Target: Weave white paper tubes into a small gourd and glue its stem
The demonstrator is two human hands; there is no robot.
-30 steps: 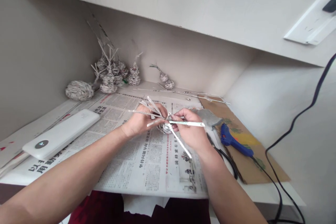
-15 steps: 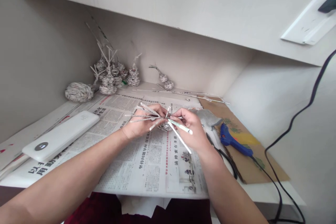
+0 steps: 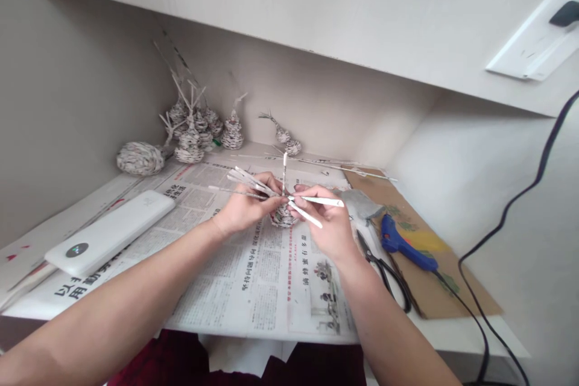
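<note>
Between my two hands is a small woven paper gourd (image 3: 283, 217), its body just above the newspaper (image 3: 226, 289). Rolled paper strips (image 3: 322, 200) fan out from its top to the left, right and front, and one stands upright. My left hand (image 3: 248, 208) is closed around the left side of the gourd, thumb at the centre where the strips meet. My right hand (image 3: 326, 223) pinches at the base of the strips on the right. The fingers partly hide the gourd's body.
Several finished woven gourds (image 3: 190, 143) stand at the back left. A white power bank (image 3: 113, 232) lies on the left. To the right are black-handled scissors (image 3: 384, 268), a blue glue gun (image 3: 404, 244) on cardboard (image 3: 446, 295), a grey cloth (image 3: 359, 205) and a hanging black cable (image 3: 502, 211).
The strips have shifted round: one now points upright and another straight right. My right hand has turned slightly, and more of the gourd's body and the scissors show.
</note>
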